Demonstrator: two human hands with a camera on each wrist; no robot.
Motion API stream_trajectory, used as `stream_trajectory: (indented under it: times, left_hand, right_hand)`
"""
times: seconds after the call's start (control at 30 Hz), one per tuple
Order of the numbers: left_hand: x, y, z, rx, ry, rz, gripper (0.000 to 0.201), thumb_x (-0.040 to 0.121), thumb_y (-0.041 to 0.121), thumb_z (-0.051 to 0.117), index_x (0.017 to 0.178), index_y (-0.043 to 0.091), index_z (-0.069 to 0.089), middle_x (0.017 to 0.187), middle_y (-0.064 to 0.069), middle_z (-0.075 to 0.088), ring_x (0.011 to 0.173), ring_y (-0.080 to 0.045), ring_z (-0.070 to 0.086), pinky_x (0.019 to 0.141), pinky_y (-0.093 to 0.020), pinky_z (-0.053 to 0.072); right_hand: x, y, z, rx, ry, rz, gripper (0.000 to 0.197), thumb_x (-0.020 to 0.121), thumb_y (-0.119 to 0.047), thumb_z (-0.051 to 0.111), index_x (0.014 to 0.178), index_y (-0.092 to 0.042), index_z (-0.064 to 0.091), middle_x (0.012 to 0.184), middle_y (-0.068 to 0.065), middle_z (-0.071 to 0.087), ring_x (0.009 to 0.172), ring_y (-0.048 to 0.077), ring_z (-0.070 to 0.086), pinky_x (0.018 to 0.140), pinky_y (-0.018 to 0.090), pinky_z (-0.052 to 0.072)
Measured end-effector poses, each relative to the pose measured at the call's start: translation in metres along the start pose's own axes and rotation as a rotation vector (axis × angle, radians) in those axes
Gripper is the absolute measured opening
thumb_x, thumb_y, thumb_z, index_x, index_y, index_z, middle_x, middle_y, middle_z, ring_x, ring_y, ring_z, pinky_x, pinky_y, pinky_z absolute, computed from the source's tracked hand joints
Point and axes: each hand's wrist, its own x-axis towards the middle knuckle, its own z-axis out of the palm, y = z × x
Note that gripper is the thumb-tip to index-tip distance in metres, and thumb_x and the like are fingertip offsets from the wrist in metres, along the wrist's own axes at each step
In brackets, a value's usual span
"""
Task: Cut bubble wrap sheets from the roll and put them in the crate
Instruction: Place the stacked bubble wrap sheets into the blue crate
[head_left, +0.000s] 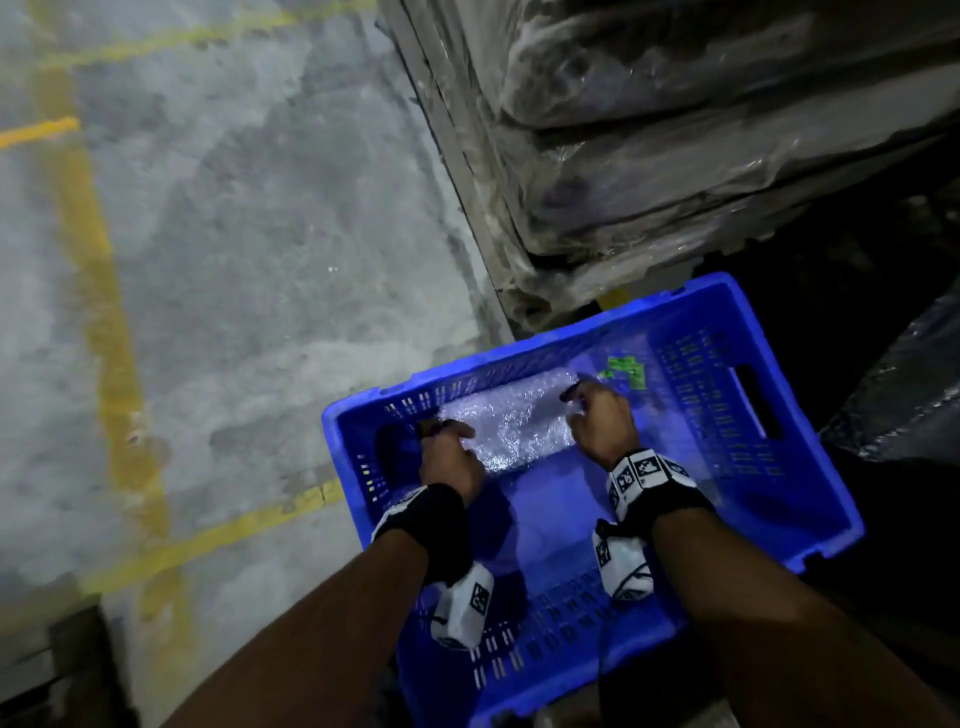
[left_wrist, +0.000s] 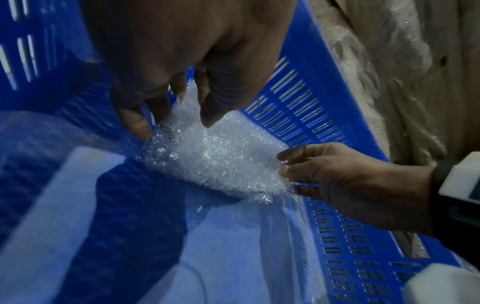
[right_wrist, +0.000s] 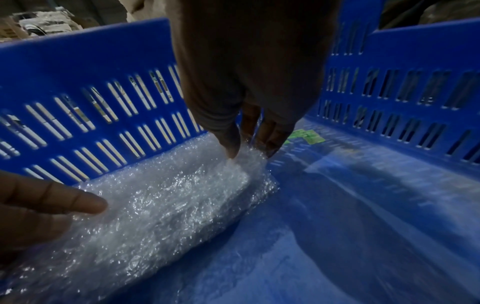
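A blue slotted crate (head_left: 727, 426) stands on the concrete floor. Inside it, along the far wall, lies a folded sheet of clear bubble wrap (head_left: 514, 421) (left_wrist: 215, 162) (right_wrist: 161, 201). My left hand (head_left: 447, 441) (left_wrist: 176, 123) holds the wrap's left end between thumb and fingers. At the other end, my right hand (head_left: 587, 405) (right_wrist: 249, 148) pinches the wrap with thumb and fingertips. Both hands are low inside the crate. No roll or cutting tool is in view.
A green label (head_left: 623, 371) (right_wrist: 306, 136) lies on the crate floor past the right hand. A tall plastic-wrapped stack (head_left: 675, 156) stands just behind the crate. Dark plastic-covered goods (head_left: 904, 405) are on the right. Yellow lines (head_left: 104, 312) cross the floor on the left.
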Motion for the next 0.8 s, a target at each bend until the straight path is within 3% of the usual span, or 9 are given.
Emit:
stream_trajectory:
  times: [0.17, 0.4, 0.47, 0.53, 0.63, 0.7, 0.8]
  left_hand:
    - [0.008, -0.005, 0.006, -0.064, -0.009, -0.039, 0.027, 0.088, -0.003, 0.052, 0.091, 0.024, 0.058, 0.101, -0.024, 0.066, 0.088, -0.039, 0.066, 0.083, -0.046, 0.056]
    - [0.010, 0.000, 0.007, -0.035, 0.042, -0.048, 0.025, 0.087, -0.001, 0.057, 0.093, 0.022, 0.059, 0.107, -0.015, 0.066, 0.098, -0.033, 0.064, 0.091, -0.039, 0.052]
    - [0.010, 0.000, 0.007, -0.033, 0.035, -0.068, 0.028, 0.085, -0.004, 0.058, 0.096, 0.022, 0.061, 0.106, -0.012, 0.065, 0.095, -0.031, 0.063, 0.089, -0.038, 0.052]
    - [0.011, 0.001, 0.007, -0.028, 0.031, -0.074, 0.031, 0.083, -0.006, 0.058, 0.098, 0.021, 0.061, 0.105, -0.010, 0.063, 0.094, -0.030, 0.063, 0.088, -0.037, 0.051]
    - [0.011, 0.003, 0.007, -0.018, 0.027, -0.074, 0.033, 0.082, -0.007, 0.058, 0.096, 0.022, 0.060, 0.108, -0.008, 0.061, 0.095, -0.030, 0.062, 0.088, -0.037, 0.052]
    - [0.011, 0.001, 0.007, -0.004, 0.030, -0.060, 0.034, 0.082, -0.007, 0.060, 0.095, 0.024, 0.058, 0.110, -0.008, 0.060, 0.094, -0.030, 0.062, 0.086, -0.037, 0.052]
    - [0.010, -0.001, 0.006, 0.048, 0.032, -0.023, 0.034, 0.082, -0.005, 0.060, 0.095, 0.025, 0.055, 0.114, -0.008, 0.056, 0.096, -0.030, 0.062, 0.086, -0.036, 0.050]
  right_hand:
    - [0.012, 0.002, 0.005, -0.031, 0.011, 0.018, 0.037, 0.083, 0.004, 0.058, 0.112, -0.013, 0.072, 0.113, 0.018, 0.071, 0.106, 0.036, 0.066, 0.089, 0.040, 0.053]
    - [0.017, 0.004, 0.012, -0.064, 0.020, 0.032, 0.034, 0.084, 0.003, 0.056, 0.111, -0.011, 0.073, 0.112, 0.019, 0.070, 0.106, 0.039, 0.064, 0.092, 0.041, 0.054]
    - [0.015, 0.005, 0.016, -0.150, 0.022, 0.003, 0.034, 0.083, 0.002, 0.059, 0.112, -0.010, 0.071, 0.118, 0.022, 0.064, 0.112, 0.042, 0.057, 0.095, 0.045, 0.051]
    - [0.011, 0.003, 0.018, -0.341, 0.071, -0.050, 0.031, 0.082, -0.002, 0.064, 0.110, -0.012, 0.069, 0.126, 0.022, 0.053, 0.114, 0.042, 0.047, 0.093, 0.049, 0.049]
    - [0.005, -0.007, 0.018, -0.438, 0.133, -0.241, 0.040, 0.078, 0.003, 0.064, 0.114, -0.012, 0.065, 0.123, 0.021, 0.051, 0.107, 0.041, 0.049, 0.079, 0.047, 0.052]
    - [0.002, -0.011, 0.020, -0.471, 0.071, -0.356, 0.049, 0.078, -0.001, 0.065, 0.123, -0.018, 0.063, 0.124, 0.019, 0.052, 0.104, 0.041, 0.050, 0.077, 0.046, 0.050]
    - [0.000, -0.015, 0.022, -0.520, -0.090, -0.360, 0.055, 0.086, -0.015, 0.065, 0.138, -0.027, 0.053, 0.134, 0.015, 0.046, 0.113, 0.039, 0.046, 0.082, 0.049, 0.052]
